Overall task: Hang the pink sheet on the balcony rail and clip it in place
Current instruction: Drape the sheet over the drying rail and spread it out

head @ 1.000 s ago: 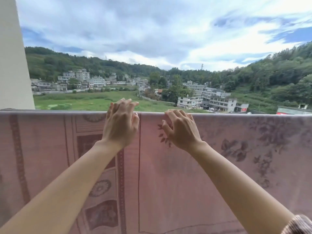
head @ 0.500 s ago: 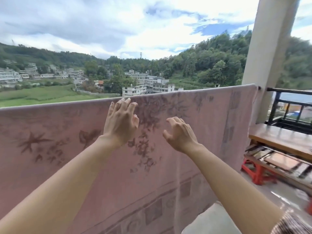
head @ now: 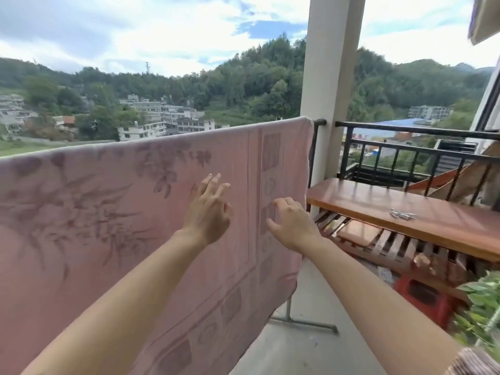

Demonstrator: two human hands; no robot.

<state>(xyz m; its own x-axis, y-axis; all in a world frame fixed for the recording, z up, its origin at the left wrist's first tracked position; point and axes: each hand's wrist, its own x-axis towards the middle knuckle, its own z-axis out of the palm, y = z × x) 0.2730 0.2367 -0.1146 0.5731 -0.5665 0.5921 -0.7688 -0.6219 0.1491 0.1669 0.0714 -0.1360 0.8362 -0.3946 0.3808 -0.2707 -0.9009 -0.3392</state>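
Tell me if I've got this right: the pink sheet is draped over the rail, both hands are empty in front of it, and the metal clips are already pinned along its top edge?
Not quite. The head view shows no clips on the pink sheet; the metal clips lie on the wooden bench to the right. The rest holds: the sheet is draped, and the left hand and right hand are empty.

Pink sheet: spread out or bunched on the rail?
Spread out. The pink sheet hangs flat over the rail, pattern showing, its right edge near the pillar.
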